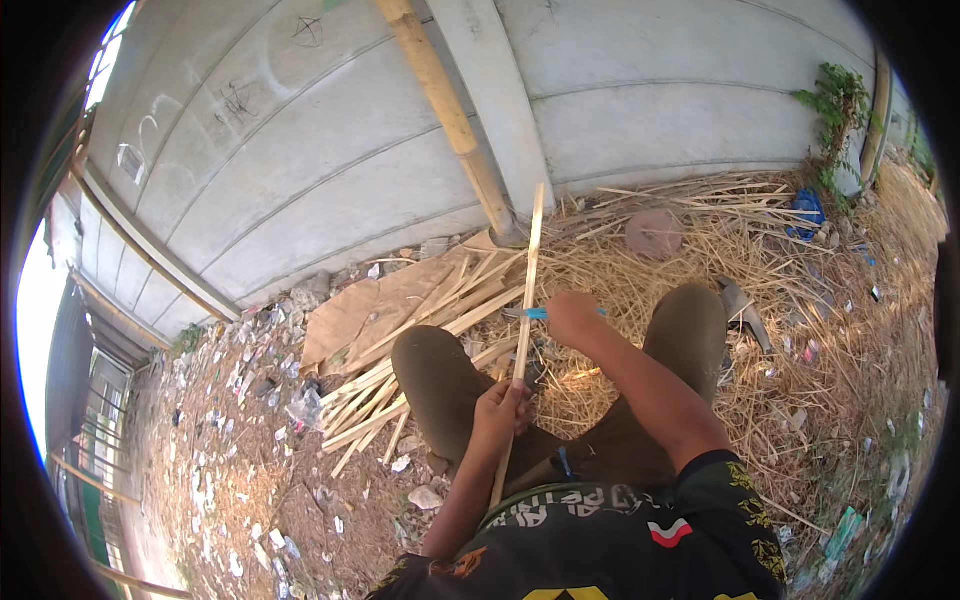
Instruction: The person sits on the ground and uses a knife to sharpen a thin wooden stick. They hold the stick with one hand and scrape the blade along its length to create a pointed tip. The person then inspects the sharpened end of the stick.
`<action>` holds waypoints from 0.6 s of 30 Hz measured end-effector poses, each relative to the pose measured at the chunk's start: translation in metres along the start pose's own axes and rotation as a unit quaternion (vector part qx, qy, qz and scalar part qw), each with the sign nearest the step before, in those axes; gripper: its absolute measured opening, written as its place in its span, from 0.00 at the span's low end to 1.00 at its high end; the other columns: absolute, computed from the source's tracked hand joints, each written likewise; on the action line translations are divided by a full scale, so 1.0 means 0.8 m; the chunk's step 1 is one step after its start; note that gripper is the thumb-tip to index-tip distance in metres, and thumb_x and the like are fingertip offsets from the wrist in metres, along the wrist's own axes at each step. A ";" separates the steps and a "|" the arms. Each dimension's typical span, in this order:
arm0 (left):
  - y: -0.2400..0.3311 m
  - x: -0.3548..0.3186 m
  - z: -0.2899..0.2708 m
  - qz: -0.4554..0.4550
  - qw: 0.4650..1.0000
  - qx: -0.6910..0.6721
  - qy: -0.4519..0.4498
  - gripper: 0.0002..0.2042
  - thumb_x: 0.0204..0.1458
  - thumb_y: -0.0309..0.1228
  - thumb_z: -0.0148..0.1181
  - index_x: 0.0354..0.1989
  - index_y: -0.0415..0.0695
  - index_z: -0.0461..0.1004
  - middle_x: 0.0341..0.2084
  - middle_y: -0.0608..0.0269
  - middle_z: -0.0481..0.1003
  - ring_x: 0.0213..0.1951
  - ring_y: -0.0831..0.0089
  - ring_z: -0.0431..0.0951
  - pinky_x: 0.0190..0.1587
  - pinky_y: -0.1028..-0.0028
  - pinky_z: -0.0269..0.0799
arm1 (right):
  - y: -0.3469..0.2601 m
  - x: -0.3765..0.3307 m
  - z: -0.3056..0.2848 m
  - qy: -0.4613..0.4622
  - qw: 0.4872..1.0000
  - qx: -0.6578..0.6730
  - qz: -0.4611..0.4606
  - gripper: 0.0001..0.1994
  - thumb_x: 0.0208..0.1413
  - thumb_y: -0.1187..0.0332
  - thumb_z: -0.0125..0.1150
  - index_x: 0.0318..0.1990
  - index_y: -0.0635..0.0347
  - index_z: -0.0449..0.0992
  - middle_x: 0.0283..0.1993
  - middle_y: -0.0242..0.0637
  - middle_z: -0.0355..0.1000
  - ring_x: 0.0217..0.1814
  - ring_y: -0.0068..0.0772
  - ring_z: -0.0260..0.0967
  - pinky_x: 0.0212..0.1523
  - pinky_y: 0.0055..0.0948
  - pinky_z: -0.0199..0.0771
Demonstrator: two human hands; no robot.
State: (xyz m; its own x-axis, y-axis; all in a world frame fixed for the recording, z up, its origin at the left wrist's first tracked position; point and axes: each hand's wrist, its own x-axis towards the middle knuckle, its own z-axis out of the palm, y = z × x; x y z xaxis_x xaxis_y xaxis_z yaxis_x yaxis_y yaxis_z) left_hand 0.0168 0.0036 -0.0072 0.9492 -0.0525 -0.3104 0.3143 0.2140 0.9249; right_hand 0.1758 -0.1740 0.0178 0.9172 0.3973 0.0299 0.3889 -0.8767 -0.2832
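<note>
My feed shows one left hand (500, 412), one right hand (573, 319), one blue-handled knife (537, 314), one held wooden strip (531, 270). The piled strips (478, 316) I cannot count.

Can't see most of the knife (537, 314) handle because the right hand (573, 320) is wrapped over it, and the blade's so tiny I can't tell if it's biting into the strip (530, 290). The left hand (496, 415) covers a bit of the strip too. The left knee (432, 375) blocks part of the stick pile (370, 395). The shirt (620, 560) runs off the bottom, the bamboo pole (430, 75) off the top. Litter (205, 495) on the left? Too small to make out.
</note>
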 end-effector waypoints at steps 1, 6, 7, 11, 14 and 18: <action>0.002 0.000 -0.002 -0.003 1.000 -0.010 0.008 0.13 0.69 0.39 0.50 0.38 0.41 0.70 0.18 0.71 0.63 0.14 0.82 0.60 0.17 0.80 0.57 | -0.001 -0.003 -0.004 -0.017 1.000 0.001 0.012 0.05 0.50 0.68 0.64 0.31 0.56 0.83 0.32 0.43 0.80 0.36 0.46 0.80 0.38 0.44 0.78; -0.002 0.001 0.005 0.013 0.999 0.026 0.016 0.13 0.68 0.39 0.52 0.37 0.41 0.70 0.18 0.71 0.63 0.14 0.83 0.60 0.16 0.80 0.57 | 0.013 -0.009 0.015 -0.004 0.999 -0.040 0.009 0.05 0.53 0.68 0.63 0.30 0.58 0.83 0.31 0.43 0.80 0.35 0.43 0.81 0.33 0.42 0.78; -0.004 0.000 0.007 0.012 0.999 0.032 0.016 0.13 0.68 0.39 0.52 0.36 0.41 0.70 0.18 0.72 0.63 0.14 0.83 0.61 0.16 0.80 0.57 | 0.015 -0.010 0.023 0.008 0.999 -0.044 0.016 0.06 0.53 0.69 0.62 0.30 0.58 0.83 0.30 0.43 0.80 0.34 0.43 0.81 0.32 0.42 0.78; -0.010 0.004 0.009 0.014 0.996 0.081 0.023 0.13 0.68 0.39 0.52 0.36 0.42 0.70 0.16 0.74 0.62 0.14 0.84 0.60 0.16 0.80 0.56 | 0.033 0.005 0.035 0.085 0.991 -0.035 0.095 0.06 0.54 0.69 0.62 0.29 0.58 0.82 0.27 0.41 0.79 0.30 0.43 0.80 0.29 0.42 0.77; -0.016 0.003 0.011 0.013 0.994 0.108 0.029 0.13 0.68 0.39 0.51 0.36 0.42 0.71 0.16 0.75 0.62 0.15 0.85 0.60 0.16 0.80 0.56 | 0.054 0.022 0.044 0.103 0.988 -0.031 0.113 0.05 0.53 0.69 0.62 0.28 0.57 0.82 0.26 0.40 0.79 0.28 0.43 0.80 0.29 0.43 0.77; -0.005 -0.005 0.015 0.003 0.993 0.109 0.032 0.14 0.68 0.38 0.51 0.35 0.41 0.73 0.16 0.74 0.65 0.16 0.86 0.63 0.18 0.81 0.58 | 0.067 0.042 0.056 0.116 0.982 -0.047 0.144 0.05 0.53 0.69 0.62 0.28 0.57 0.82 0.26 0.41 0.79 0.29 0.43 0.80 0.28 0.44 0.76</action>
State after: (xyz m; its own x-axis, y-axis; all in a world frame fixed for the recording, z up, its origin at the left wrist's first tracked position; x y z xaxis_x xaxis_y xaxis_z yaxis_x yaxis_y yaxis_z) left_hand 0.0119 -0.0085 -0.0071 0.9500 0.0111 -0.3120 0.3121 -0.0036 0.9500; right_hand 0.2235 -0.1957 -0.0393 0.9811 0.0663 0.1816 0.1067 -0.9690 -0.2228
